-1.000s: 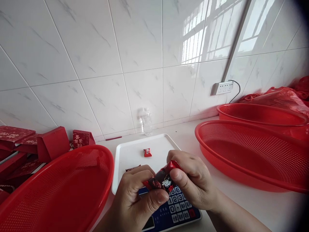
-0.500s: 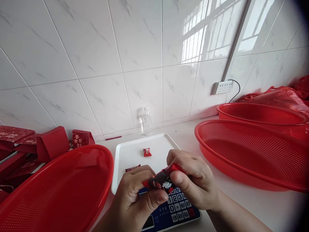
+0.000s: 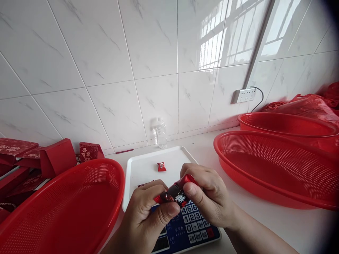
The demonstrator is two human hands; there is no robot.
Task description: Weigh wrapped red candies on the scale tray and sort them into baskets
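My left hand [image 3: 152, 208] and my right hand [image 3: 208, 197] pinch opposite ends of a dark red and black wrapped packet [image 3: 177, 193] with white characters. Both hands hold it above a scale with a blue keypad [image 3: 194, 224] and a white tray [image 3: 135, 165]. On the tray lies a small red wrapped piece [image 3: 161, 167]. A thin dark red packet [image 3: 144, 184] sits behind my left hand, partly hidden by it.
A red perforated basket [image 3: 87, 197] stands at the left, beside red boxes [image 3: 58, 157]. At the right are another red basket [image 3: 272, 169] and one behind it [image 3: 288, 123]. A clear bottle [image 3: 161, 133] stands by the wall, left of a power strip [image 3: 245, 95].
Both hands and the packet between them have shifted slightly to the left and up. More of the keypad shows beneath them.
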